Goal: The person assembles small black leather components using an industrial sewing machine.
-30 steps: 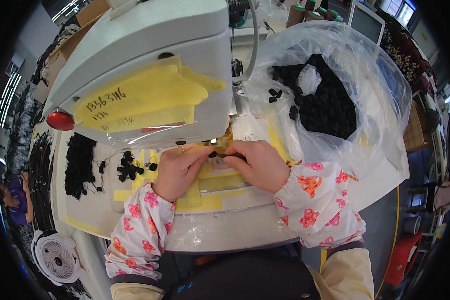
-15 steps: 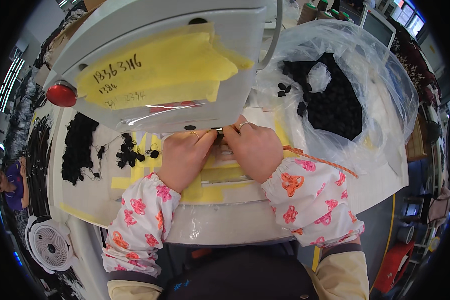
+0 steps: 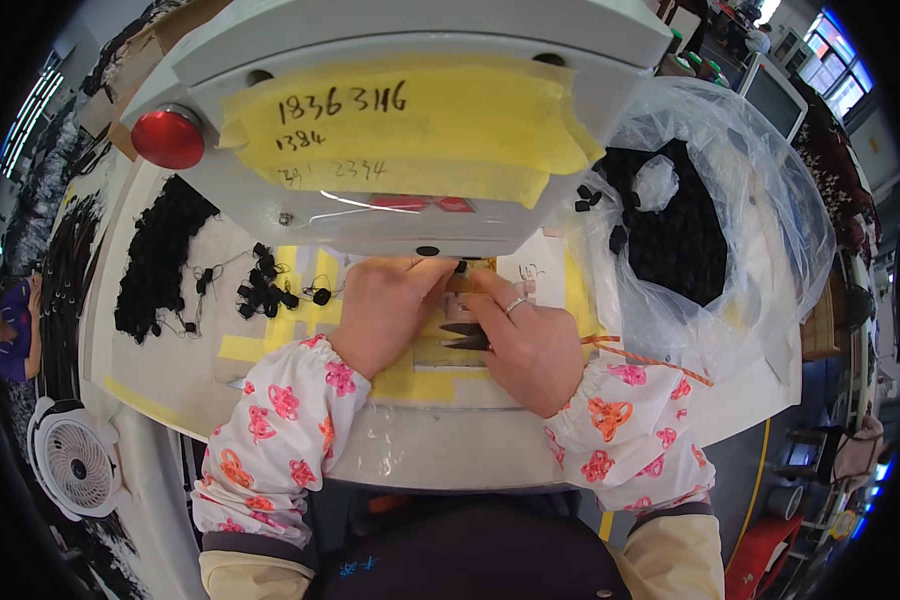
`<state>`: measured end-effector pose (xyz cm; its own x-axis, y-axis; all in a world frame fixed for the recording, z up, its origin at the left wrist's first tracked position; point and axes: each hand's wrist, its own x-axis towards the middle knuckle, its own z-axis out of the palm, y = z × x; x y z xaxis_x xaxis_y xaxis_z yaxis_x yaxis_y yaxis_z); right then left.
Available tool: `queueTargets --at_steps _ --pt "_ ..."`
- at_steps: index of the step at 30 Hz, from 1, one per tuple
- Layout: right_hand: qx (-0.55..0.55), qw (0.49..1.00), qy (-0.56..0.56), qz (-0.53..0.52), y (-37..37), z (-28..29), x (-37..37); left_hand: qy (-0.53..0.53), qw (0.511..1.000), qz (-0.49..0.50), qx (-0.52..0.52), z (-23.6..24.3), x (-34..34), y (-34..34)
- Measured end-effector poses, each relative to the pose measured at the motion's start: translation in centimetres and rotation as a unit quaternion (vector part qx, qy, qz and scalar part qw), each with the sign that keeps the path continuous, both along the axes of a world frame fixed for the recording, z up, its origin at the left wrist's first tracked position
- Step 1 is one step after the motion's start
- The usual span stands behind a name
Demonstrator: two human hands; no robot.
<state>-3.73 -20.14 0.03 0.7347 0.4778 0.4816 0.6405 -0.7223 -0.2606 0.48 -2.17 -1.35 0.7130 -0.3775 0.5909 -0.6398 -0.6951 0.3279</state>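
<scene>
Under the front of a white sewing machine head (image 3: 320, 215), my left hand (image 3: 392, 308) pinches a small black piece (image 3: 461, 267) between thumb and fingers. My right hand (image 3: 532, 345), a ring on one finger, is closed around thread snips (image 3: 467, 342); their dark pointed blades stick out toward the left hand. The right hand's forefinger and thumb reach up close to the black piece; whether they touch it I cannot tell. An orange cord (image 3: 650, 360) trails rightward from beneath the right wrist.
Left of my hands lie a small cluster of threaded black pieces (image 3: 262, 285) and a larger black pile (image 3: 160, 260). At right, a clear plastic bag (image 3: 760, 240) holds many black pieces (image 3: 675, 235). A red button (image 3: 168, 137) juts from the machine. A white fan (image 3: 75, 465) stands lower left.
My view has shifted, so the machine head appears farther right. My right hand has drawn back from the left one, and the snips' blades now show below its fingers.
</scene>
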Motion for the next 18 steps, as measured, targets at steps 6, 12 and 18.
queueTargets --at_steps 6,12,18 --pt "-0.078 0.997 -0.006 0.013 1.3 -0.6 -0.3 0.117 0.992 0.050 -0.017 -0.2 -0.1 0.6" --pt "-0.109 0.994 -0.021 -0.022 1.7 -0.5 -0.2 0.188 0.977 0.071 -0.065 0.3 0.0 0.5" --pt "-0.106 0.992 -0.052 -0.045 2.0 -0.8 -0.2 0.172 0.977 0.063 -0.110 -0.6 0.6 0.5"
